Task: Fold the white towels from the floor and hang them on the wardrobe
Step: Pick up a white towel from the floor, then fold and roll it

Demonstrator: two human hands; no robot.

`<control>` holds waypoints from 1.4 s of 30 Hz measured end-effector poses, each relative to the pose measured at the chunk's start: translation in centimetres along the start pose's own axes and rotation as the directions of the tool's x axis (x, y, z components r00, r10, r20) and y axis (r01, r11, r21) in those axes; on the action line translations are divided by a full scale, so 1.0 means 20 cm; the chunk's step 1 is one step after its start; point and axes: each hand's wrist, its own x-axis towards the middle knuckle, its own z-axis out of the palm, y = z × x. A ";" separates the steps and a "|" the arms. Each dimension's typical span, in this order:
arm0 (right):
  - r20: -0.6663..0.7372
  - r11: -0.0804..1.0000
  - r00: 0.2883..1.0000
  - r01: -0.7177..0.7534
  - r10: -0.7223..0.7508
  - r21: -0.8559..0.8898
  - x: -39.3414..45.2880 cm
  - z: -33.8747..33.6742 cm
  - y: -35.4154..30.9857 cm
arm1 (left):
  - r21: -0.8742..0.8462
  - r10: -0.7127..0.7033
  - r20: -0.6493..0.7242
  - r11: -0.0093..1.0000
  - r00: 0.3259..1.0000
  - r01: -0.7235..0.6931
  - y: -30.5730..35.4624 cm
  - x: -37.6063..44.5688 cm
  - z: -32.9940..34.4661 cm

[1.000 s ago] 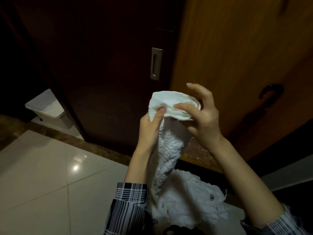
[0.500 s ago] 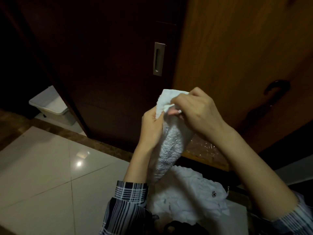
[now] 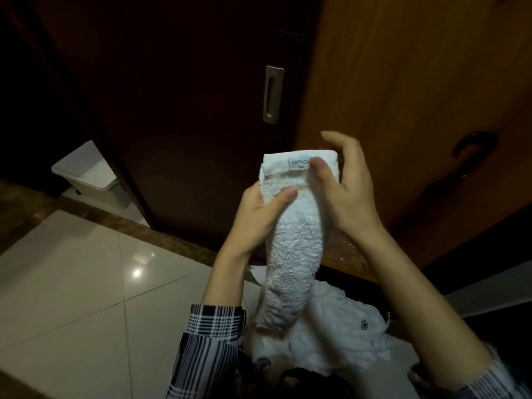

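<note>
Below the held folded white towel (image 3: 293, 240) lie heaped white towels (image 3: 339, 335) bearing a small flower mark, the left hand (image 3: 259, 214) gripping its side, the right hand (image 3: 345, 188) pinching its top beside a label (image 3: 298, 163) reading "ama", the wardrobe (image 3: 403, 96) behind.

White towel (image 3: 293, 249), black-and-white plaid sleeve (image 3: 213, 338), dark brown door (image 3: 184, 96), orange-brown wardrobe panel (image 3: 403, 70)

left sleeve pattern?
Black-and-white plaid, on the left sleeve at the bottom of the head view, the only view.
</note>
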 end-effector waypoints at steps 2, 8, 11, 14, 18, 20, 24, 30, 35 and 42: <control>0.133 0.880 0.945 -0.326 0.298 0.346 -0.07 0.01 0.01 | -0.042 0.017 -0.042 0.999 0.999 -0.019 0.00 0.01 0.01; 0.130 0.549 0.946 -0.281 0.297 0.787 -0.13 0.04 0.03 | -0.041 0.045 -0.099 0.998 0.994 -0.049 0.04 0.00 0.07; 0.162 0.430 0.964 -0.240 0.210 0.870 -0.13 0.03 0.03 | -0.077 0.090 -0.110 0.992 0.990 -0.099 0.06 0.00 0.08; 0.251 0.334 0.953 -0.295 0.167 0.895 -0.11 0.03 0.02 | -0.144 0.130 -0.108 0.979 0.986 -0.145 0.06 0.00 0.08; 0.383 0.217 0.911 -0.408 0.149 0.887 -0.09 0.05 0.00 | -0.283 0.087 -0.054 0.954 0.995 -0.099 0.06 -0.01 0.07; 0.420 0.190 0.899 -0.438 0.129 0.879 -0.07 0.06 -0.03 | -0.300 0.042 -0.028 0.953 0.999 -0.049 0.07 -0.01 0.06; 0.425 0.173 0.898 -0.439 0.115 0.881 -0.06 0.08 -0.08 | -0.213 0.063 -0.011 0.975 0.998 -0.064 0.11 -0.01 0.08; 0.347 0.439 0.927 -0.372 0.141 0.817 -0.08 0.14 -0.12 | 0.075 0.089 -0.009 0.993 0.996 -0.088 0.08 0.00 0.06; 0.471 0.393 0.870 -0.487 0.145 0.780 -0.12 0.16 -0.11 | 0.380 0.114 -0.063 0.921 0.991 -0.082 0.05 0.03 0.03; 0.308 0.402 0.920 -0.383 0.241 0.832 -0.06 0.14 -0.11 | 0.333 0.250 -0.352 0.934 0.902 -0.129 0.01 0.03 0.08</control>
